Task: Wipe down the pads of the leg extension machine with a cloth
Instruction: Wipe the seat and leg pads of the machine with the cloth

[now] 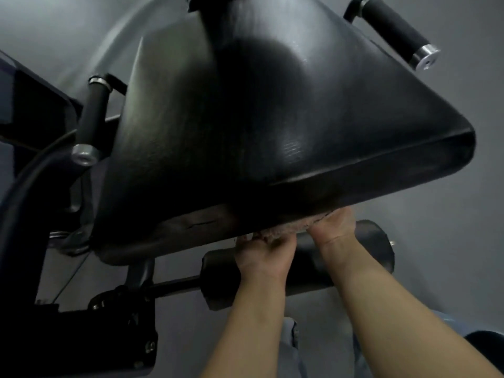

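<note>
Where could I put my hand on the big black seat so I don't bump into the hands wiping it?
The wide top of the seat pad is bare, between the left handle and the right handle. It is crowded at the front edge, where the left hand and right hand press the cloth, just above the roller pad.

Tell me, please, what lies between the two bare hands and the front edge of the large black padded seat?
In the head view, a pale pinkish cloth is bunched between both hands and the seat's front edge.
</note>
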The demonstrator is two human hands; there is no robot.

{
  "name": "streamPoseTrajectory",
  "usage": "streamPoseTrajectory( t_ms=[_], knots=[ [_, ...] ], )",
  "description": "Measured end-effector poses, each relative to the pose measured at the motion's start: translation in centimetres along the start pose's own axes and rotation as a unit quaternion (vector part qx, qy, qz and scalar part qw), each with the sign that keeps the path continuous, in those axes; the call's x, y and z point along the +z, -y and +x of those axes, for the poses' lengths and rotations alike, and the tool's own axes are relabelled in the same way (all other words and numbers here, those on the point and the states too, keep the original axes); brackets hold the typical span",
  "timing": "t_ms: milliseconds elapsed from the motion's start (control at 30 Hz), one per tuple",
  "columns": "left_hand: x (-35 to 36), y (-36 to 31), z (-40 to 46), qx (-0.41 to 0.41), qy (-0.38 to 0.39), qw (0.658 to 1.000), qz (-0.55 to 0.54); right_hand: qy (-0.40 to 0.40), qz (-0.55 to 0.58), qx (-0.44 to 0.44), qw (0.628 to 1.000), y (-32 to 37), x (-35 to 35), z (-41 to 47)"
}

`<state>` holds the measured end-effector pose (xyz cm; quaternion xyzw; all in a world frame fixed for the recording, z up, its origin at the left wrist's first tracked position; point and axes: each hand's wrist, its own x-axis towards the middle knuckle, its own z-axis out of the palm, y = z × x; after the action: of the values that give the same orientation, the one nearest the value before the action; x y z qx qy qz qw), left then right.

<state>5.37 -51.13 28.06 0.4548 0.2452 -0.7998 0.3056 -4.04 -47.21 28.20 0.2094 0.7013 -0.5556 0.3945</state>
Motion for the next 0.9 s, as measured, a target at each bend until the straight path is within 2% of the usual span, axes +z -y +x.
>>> streamPoseTrajectory(
  t_ms=[67,100,133,167,233,267,300,333,367,400,433,467,533,567,600,633,667,700,767,833,900],
  knots=[
    [-1.0,-2.6,0.0,0.012,-0.002,1.0,0.011,0.075,-0.019,-0.071,0.994,-1.5,1.5,-0.5],
    [-1.4,-3.8,-0.2,0.022,0.016,1.0,0.01,0.129,-0.053,-0.076,0.987,-1.9,2.6,-1.4],
    [-1.8,-5.0,-0.5,0.037,0.025,0.999,0.005,0.159,-0.199,-0.144,0.956,-2.9,3.5,-0.9],
    [-1.9,-6.1,-1.1,0.047,0.031,0.998,-0.005,0.186,-0.312,-0.17,0.916,-3.7,4.4,-0.6],
    [-2.2,-7.7,-1.8,0.053,0.037,0.998,-0.001,0.194,-0.42,-0.227,0.857,-4.6,5.6,-1.1],
    [-2.2,-8.3,-1.9,0.055,0.036,0.998,-0.003,0.175,-0.436,-0.26,0.844,-5.0,5.5,-0.9],
    [-2.2,-8.4,-2.2,0.052,0.038,0.998,-0.007,0.191,-0.377,-0.252,0.87,-5.1,5.6,-1.1],
    [-2.3,-8.3,-2.1,0.048,0.037,0.998,-0.016,0.214,-0.231,-0.177,0.933,-5.3,5.4,-1.2],
    [-2.4,-8.0,-2.0,0.046,0.042,0.998,-0.021,0.239,-0.037,-0.048,0.969,-4.5,4.9,-1.8],
    [-2.5,-7.6,-1.9,0.05,0.045,0.997,-0.029,0.271,0.129,0.054,0.952,-3.8,4.4,-1.8],
    [-2.7,-7.2,-1.8,0.054,0.05,0.997,-0.035,0.31,0.304,0.158,0.887,-3.5,3.7,-1.3],
    [-3.1,-6.8,-1.5,0.051,0.059,0.996,-0.047,0.305,0.417,0.228,0.826,-2.9,3.1,-1.5],
    [-4.1,-6.1,-1.5,0.012,0.099,0.989,-0.108,0.281,0.46,0.275,0.796,-2.5,2.5,-0.6],
    [-4.6,-5.6,-1.5,-0.023,0.129,0.98,-0.148,0.319,0.512,0.327,0.727,-2.0,2.2,-0.7],
    [-5.0,-5.2,-1.6,-0.057,0.16,0.97,-0.175,0.354,0.511,0.312,0.718,-2.2,1.4,-0.7],
    [-5.0,-4.6,-1.8,-0.079,0.188,0.96,-0.19,0.336,0.517,0.351,0.705,-2.1,0.1,-0.2],
    [-4.8,-4.1,-1.8,-0.08,0.199,0.957,-0.197,0.266,0.475,0.302,0.783,-1.9,-0.8,-0.1],
    [-4.5,-3.5,-1.6,-0.06,0.188,0.963,-0.181,0.2,0.437,0.244,0.842,-1.6,-1.1,0.3],
    [-3.8,-1.9,-0.9,0.041,0.138,0.988,-0.059,0.173,0.408,0.203,0.873,-0.8,-2.8,0.5],
    [-3.5,-0.5,-0.4,0.097,0.09,0.99,0.047,0.185,0.362,0.174,0.897,-0.4,-4.7,1.0],
    [-3.1,0.6,-0.3,0.093,0.111,0.987,0.061,0.205,0.179,0.166,0.948,0.2,-5.7,0.3]
  ],
)
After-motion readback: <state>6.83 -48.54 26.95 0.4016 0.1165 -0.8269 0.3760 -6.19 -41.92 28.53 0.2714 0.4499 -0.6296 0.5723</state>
